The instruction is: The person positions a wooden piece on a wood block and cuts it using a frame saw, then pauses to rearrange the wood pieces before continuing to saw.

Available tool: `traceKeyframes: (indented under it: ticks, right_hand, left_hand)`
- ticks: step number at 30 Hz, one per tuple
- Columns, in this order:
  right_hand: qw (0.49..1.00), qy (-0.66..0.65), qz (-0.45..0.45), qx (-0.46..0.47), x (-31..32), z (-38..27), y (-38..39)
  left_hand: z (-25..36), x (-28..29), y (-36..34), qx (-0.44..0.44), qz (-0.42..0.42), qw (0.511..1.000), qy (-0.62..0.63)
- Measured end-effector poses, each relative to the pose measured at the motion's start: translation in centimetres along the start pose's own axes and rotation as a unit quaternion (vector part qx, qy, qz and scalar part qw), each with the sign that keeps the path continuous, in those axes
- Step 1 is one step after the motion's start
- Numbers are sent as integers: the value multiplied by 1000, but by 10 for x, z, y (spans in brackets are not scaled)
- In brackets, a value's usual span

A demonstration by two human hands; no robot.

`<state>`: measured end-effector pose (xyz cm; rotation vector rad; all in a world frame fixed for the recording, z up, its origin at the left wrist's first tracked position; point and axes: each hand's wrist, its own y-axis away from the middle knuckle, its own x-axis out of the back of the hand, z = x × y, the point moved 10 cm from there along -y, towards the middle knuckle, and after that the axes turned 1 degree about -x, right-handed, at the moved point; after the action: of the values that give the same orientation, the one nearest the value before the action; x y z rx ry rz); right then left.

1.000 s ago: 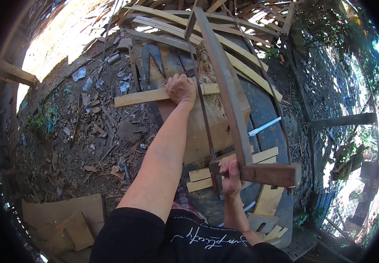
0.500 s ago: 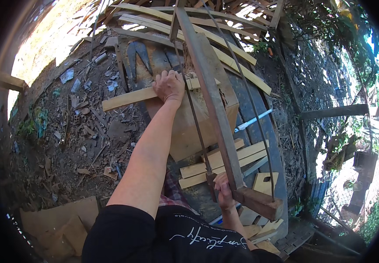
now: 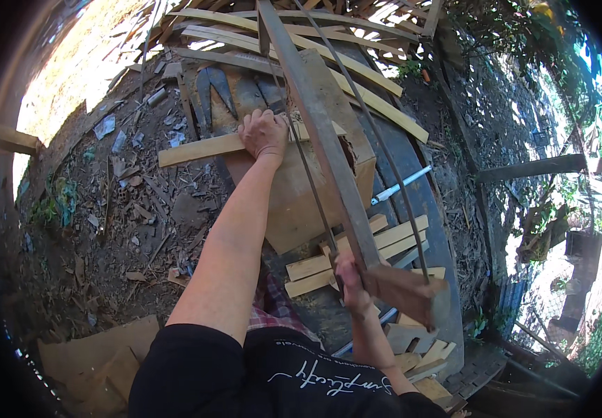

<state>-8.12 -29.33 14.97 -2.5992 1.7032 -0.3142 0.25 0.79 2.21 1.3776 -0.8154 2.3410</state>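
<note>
A pale wooden strip (image 3: 200, 150) lies across a big brown wood block (image 3: 290, 209), its left end jutting past the block's edge. My left hand (image 3: 264, 134) presses down around the strip, fingers curled over it. Just right of that hand, the thin blade of a wooden frame saw (image 3: 329, 150) crosses the strip. My right hand (image 3: 353, 282) is closed round the saw's near end, by the blade and the end crosspiece; it is slightly blurred. The saw's long middle bar runs away from me over the block.
Cut wood strips (image 3: 391, 240) lie beside the block on the dark bench (image 3: 412, 202). A white rod-like tool (image 3: 402, 184) rests to the right. Dark V-shaped blades (image 3: 215, 94) sit beyond my left hand. Long slats (image 3: 377, 111) are piled at the far side; debris covers the ground (image 3: 141, 202) at left.
The saw and my right hand have moved away from me and slightly left, the near crosspiece tilting. My left hand stays on the wooden strip.
</note>
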Motion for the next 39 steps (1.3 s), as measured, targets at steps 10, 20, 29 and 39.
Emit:
traceKeyframes:
  ticks: [10, 20, 29, 39]
  right_hand:
    - [998, -9, -30, -62, -36, 58, -47]
    - [995, 99, -18, 13, -17, 15, -31]
    - [997, -4, -40, -65, -15, 51, -8]
    - [984, -170, 18, -42, 5, 16, 18]
  left_hand:
    - [-7, -2, 0, 50, -2, 999, 7]
    - [-7, -4, 0, 47, -16, 999, 16]
    - [1, 0, -2, 19, 19, 999, 28]
    - [-2, -6, -2, 8, 2, 1000, 27]
